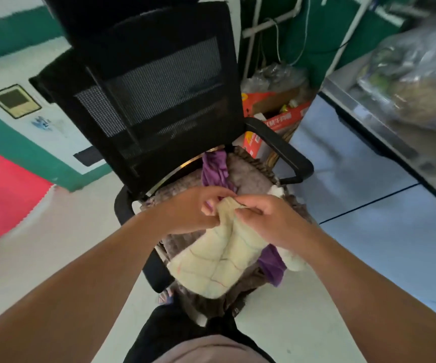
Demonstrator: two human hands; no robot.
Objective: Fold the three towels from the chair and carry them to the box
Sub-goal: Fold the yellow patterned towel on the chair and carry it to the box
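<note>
The black mesh-backed office chair (156, 100) fills the middle of the view, its seat covered by a shaggy grey-brown cushion (248, 174). On that seat lie the towels. A purple cloth towel (214, 166) is bunched against the backrest, and more purple shows at the front right edge, though whether that is the same piece cannot be told. A fluffy white towel (292, 260) peeks out on the right side of the seat. The cream quilted towel with thin coloured stitch lines (211, 260) hangs from the hands over the front of the seat, its lower edge loose.

The left hand (188, 210) and the right hand (269, 218) sit close together, each pinching the cream towel's top edge between thumb and fingers, the cloth gathered between them.

The towel looks light, soft and limp, with no stiffness of its own, so it will likely sag and crease wherever unsupported. It seems grippy rather than slippery, and not fragile. The best hold is probably at the two top corners, hands spread apart to pull the edge taut before folding

An open red-and-brown cardboard box (274, 111) stands behind the chair's right armrest
</note>
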